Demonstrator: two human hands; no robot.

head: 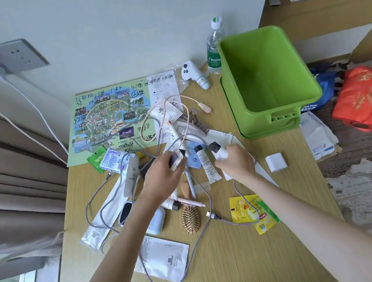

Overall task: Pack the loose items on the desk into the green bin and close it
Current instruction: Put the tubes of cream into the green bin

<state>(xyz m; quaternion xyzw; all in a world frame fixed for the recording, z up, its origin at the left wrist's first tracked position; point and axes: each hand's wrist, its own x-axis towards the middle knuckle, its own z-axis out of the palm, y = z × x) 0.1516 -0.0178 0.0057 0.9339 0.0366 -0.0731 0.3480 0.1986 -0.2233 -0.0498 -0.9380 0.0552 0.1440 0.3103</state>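
Both hands are down in the middle of the clutter on the desk point(238, 267), each closed on a small tube. The left hand point(161, 177) has its fingers wrapped around a white tube with a dark cap point(176, 158), and a grey braided cable point(197, 244) appears to run under or through the same grip, though whether it is really caught cannot be told. The right hand point(235, 162) is curled around another dark-capped tube point(217, 151), fingers together on its body. Taking one tube per hand looks like a way to clear two things in a single trip. The green bin point(268, 78) stands open and empty at the far right corner of the desk, seated on what seems to be its own lid point(269, 129), so nothing has gone in and closing is a long way off. A third tube point(207, 165) lies flat between the hands, a hairbrush point(190, 217) and yellow tea packets point(255, 210) nearer the person, and a pink cable point(166, 117) loops over the map point(107, 119) beyond. The tangled cables may drag other things along when the hands lift.
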